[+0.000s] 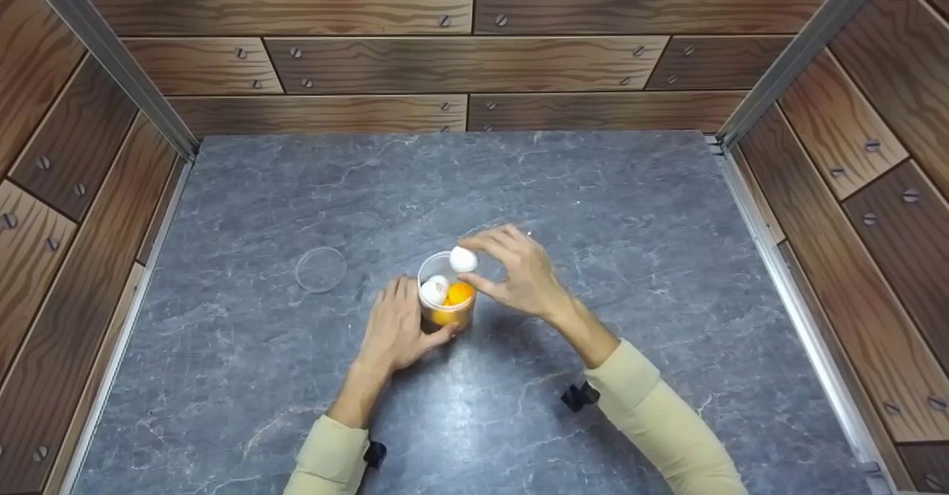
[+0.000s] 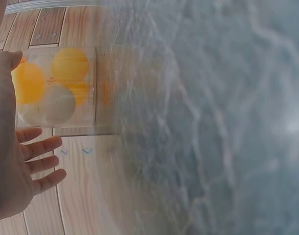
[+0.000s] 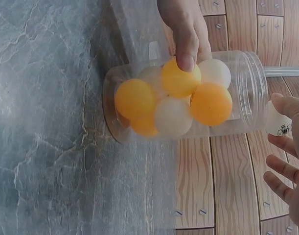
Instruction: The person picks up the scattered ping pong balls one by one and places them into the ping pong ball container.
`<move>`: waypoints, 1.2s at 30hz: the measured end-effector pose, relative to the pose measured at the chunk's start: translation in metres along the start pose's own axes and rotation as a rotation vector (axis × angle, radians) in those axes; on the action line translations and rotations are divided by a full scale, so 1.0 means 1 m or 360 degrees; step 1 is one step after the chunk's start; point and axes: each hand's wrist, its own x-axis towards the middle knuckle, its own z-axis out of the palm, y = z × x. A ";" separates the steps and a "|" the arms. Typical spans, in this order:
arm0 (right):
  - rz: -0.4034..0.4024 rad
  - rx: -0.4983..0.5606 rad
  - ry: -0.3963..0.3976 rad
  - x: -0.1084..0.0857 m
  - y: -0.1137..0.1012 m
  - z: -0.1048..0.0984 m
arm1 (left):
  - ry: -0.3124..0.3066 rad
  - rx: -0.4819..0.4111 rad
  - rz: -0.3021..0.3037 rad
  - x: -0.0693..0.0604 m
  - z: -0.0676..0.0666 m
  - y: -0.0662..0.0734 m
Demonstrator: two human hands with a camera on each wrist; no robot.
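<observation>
A clear plastic jar (image 1: 445, 308) stands upright on the table, uncovered, with several orange and white ping-pong balls inside. My left hand (image 1: 397, 324) holds the jar from the left, thumb on its near side and fingers along the far left. In the right wrist view that thumb (image 3: 187, 54) presses on the jar wall. Between thumb and fingers, my right hand (image 1: 523, 273) pinches a white ping-pong ball (image 1: 464, 259) at the jar's mouth. Printed marks show on this ball (image 3: 278, 120) in the right wrist view. An orange ball (image 1: 460, 293) lies near the top of the jar.
A round transparent lid (image 1: 320, 270) lies flat on the grey marbled table (image 1: 593, 206), left of the jar. Wood-patterned panels (image 1: 467, 65) enclose the table at the back and both sides, with metal rails (image 1: 801, 324) along the side edges.
</observation>
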 end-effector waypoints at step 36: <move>-0.0040 -0.0040 -0.0149 0.002 -0.003 0.009 | -0.0020 0.0047 0.0012 0.000 0.001 -0.002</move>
